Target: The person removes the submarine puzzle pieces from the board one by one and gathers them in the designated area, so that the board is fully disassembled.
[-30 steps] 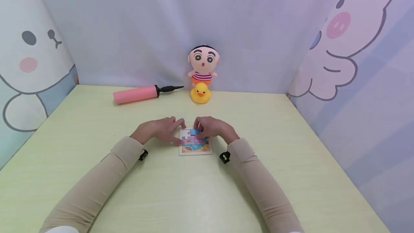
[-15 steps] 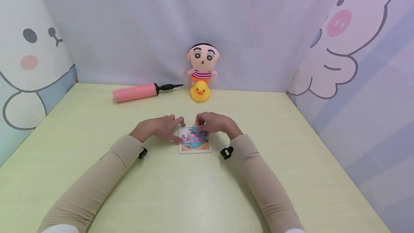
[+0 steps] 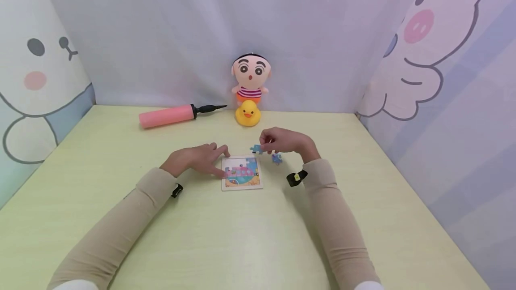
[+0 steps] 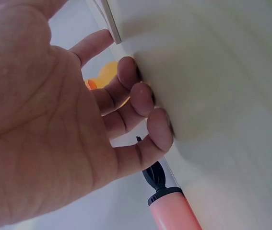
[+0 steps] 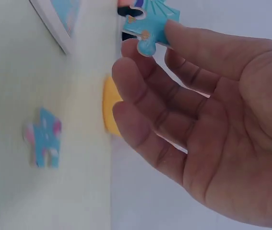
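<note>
- The left hand (image 3: 199, 159), just left of the frame's middle, has its thumb and index finger spread wide. The thumb touches the left rim of the puzzle tray (image 3: 242, 188); the index finger reaches its upper-left corner. In the left wrist view, the other three fingers are loosely bent.
- The right hand (image 3: 284, 140), right of the frame's middle, pinches a blue puzzle piece (image 3: 256, 149) between thumb and fingers, just above the tray's upper-right corner.
- The tray lies flat on the table (image 3: 225, 240) near the frame's middle, pieces filling much of it, pale base showing at its upper left.
- A loose piece (image 3: 277, 159) lies beneath the right hand, beside the tray.
- Toward the top stand a yellow duck (image 3: 248, 114) and a doll (image 3: 251, 73); a pink pump (image 3: 167, 116) lies to their left.
</note>
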A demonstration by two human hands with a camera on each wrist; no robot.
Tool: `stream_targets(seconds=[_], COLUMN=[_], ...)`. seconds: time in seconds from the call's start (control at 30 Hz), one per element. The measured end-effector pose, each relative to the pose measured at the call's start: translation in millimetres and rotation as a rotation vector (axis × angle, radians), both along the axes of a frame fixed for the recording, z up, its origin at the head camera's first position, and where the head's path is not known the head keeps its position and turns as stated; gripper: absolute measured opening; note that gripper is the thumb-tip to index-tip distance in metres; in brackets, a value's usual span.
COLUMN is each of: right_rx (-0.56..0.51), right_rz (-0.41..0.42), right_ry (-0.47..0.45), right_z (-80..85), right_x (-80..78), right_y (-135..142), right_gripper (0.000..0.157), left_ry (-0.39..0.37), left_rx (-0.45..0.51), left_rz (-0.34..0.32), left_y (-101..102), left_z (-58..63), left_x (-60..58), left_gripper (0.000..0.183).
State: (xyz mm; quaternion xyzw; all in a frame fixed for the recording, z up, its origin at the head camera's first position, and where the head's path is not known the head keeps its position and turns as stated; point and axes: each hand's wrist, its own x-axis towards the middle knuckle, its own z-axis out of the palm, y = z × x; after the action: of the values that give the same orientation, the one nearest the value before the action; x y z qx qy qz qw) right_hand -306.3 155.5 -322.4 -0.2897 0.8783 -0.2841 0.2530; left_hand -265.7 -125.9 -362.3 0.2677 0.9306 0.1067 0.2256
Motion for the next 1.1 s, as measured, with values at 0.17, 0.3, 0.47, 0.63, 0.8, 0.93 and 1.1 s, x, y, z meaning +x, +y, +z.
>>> stream_targets(seconds=[0.17,0.3,0.47,0.63,0.8,0.93,1.1], right_rx=[-0.022,-0.015,-0.007,0.052,0.111,0.125,0.136], right_rz=[-0.040,-0.078,-0.104,-0.134,-0.150,-0.167,-0.159], right_ry=[0.005,0.016,0.000,-0.033,-0.070,-0.088,-0.081], right_z=[4.1,3.2,-1.8,-11.5,-19.5,-22.2,-24.8], right_x=[-7.6,-11.6,-15.2,-20.5,-25.0,-25.3,-26.4], right_y=[29,47,67,82,91,93,95], right_gripper=[0.014,0.013,0.014,0.012,0.009,0.010,0.009], left_ry=[-0.005,-0.002,-0.005,-0.004,-0.001,0.000,-0.002], left_rx=[0.004,-0.001,0.000,0.006,0.003,0.001,-0.005], left_rz=[0.000,0.003,0.007,-0.001,-0.006,-0.003,0.001], left_y=[0,-1,-1,-1,-1,0,1], left_z=[-1.2,-2.7,-0.3,-0.2,-0.4,0.6,1.3], left_x=[-1.6,-2.2,-2.3,-3.4,-4.1,-3.1,-2.4], left_gripper=[0.067,0.068,0.068,0.068,0.068,0.068,0.068])
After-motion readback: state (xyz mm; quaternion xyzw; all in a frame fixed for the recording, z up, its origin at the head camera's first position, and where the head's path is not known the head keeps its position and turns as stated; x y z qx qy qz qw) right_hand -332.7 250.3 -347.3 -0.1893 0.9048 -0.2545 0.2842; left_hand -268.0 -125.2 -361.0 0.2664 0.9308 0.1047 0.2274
